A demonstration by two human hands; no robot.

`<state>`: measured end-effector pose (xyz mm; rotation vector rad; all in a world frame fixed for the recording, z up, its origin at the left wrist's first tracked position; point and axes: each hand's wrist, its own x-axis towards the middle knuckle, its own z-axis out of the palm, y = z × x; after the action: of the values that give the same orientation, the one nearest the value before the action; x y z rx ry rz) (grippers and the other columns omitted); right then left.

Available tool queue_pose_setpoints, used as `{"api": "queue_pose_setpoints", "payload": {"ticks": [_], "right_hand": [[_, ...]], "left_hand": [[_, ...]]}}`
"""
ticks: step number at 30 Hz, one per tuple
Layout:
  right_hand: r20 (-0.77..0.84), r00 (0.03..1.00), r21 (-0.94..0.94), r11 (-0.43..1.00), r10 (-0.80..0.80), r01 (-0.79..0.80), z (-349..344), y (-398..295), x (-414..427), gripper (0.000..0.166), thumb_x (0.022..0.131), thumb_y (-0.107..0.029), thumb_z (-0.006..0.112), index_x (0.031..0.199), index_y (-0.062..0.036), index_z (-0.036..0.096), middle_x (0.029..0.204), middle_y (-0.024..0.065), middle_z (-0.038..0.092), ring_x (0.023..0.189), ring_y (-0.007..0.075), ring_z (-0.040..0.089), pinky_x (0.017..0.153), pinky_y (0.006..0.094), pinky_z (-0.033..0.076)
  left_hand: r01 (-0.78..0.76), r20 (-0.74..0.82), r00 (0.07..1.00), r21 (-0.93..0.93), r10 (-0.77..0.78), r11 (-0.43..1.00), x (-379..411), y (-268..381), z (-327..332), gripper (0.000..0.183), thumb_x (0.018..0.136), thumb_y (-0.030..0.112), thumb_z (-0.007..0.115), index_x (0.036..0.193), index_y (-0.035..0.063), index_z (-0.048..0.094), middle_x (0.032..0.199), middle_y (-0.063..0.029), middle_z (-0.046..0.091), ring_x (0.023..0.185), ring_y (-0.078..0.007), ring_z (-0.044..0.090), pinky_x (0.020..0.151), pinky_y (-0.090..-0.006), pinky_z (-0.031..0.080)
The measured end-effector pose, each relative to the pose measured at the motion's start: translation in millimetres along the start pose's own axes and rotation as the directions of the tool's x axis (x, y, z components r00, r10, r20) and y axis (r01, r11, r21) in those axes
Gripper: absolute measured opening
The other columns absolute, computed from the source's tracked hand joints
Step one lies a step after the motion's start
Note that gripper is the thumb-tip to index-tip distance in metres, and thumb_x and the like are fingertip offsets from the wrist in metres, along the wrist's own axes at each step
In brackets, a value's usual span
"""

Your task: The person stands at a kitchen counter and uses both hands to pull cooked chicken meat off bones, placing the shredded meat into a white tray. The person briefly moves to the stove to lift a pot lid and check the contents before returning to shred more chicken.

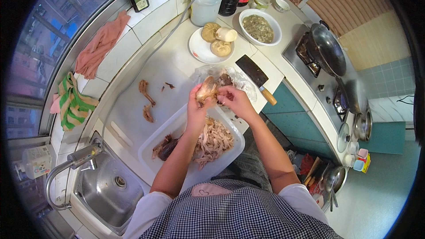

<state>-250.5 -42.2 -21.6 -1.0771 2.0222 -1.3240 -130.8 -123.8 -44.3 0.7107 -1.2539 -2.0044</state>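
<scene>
My left hand (196,106) holds a piece of cooked poultry meat (206,89) with skin on it, above the far rim of a translucent plastic tub. My right hand (235,101) pinches at the right side of that piece with bent fingers. In the tub (149,166) below lies a pile of shredded meat (215,141), and a darker chunk (168,147) sits at its left, partly covered by my left forearm. Just beyond my hands, a clear plastic bag (246,88) is spread out with dark meat (225,79) on it.
Bones (146,92) and scraps lie on the counter at left. A cleaver (252,71) rests right of the bag, handle over the counter edge. Behind are a plate (196,48) of buns and a bowl (277,33) of food. The sink (109,186) is front left; a stove (298,51) stands right.
</scene>
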Motion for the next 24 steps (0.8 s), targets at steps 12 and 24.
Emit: {"api": "queue_pose_setpoints", "payload": {"ticks": [12, 24], "right_hand": [[-0.086, 0.996, -0.269, 0.963, -0.015, -0.008, 4.5, 8.8, 6.0, 0.010, 0.069, -0.003, 0.059, 0.079, -0.0006, 0.057, 0.076, 0.0154, 0.060, 0.069, 0.0302, 0.059, 0.062, 0.0354, 0.046], [-0.030, 0.996, 0.025, 0.996, 0.082, -0.082, 1.6, -3.9, 2.4, 0.013, 0.065, -0.006, 0.063, 0.077, -0.0024, 0.056, 0.076, 0.0117, 0.056, 0.068, 0.0236, 0.056, 0.061, 0.0309, 0.045]], "left_hand": [[-0.025, -0.010, 1.000, 0.164, 0.027, 0.986, -7.8, 4.3, 3.5, 0.047, 0.079, -0.007, 0.053, 0.122, 0.0029, 0.037, 0.119, -0.0094, 0.044, 0.108, -0.0166, 0.044, 0.093, -0.0280, 0.035], [-0.014, 0.002, 1.000, 0.059, 0.014, 0.998, -5.0, 2.8, 3.1, 0.047, 0.079, -0.006, 0.054, 0.122, 0.0039, 0.037, 0.118, -0.0090, 0.045, 0.108, -0.0164, 0.044, 0.092, -0.0281, 0.037]]}}
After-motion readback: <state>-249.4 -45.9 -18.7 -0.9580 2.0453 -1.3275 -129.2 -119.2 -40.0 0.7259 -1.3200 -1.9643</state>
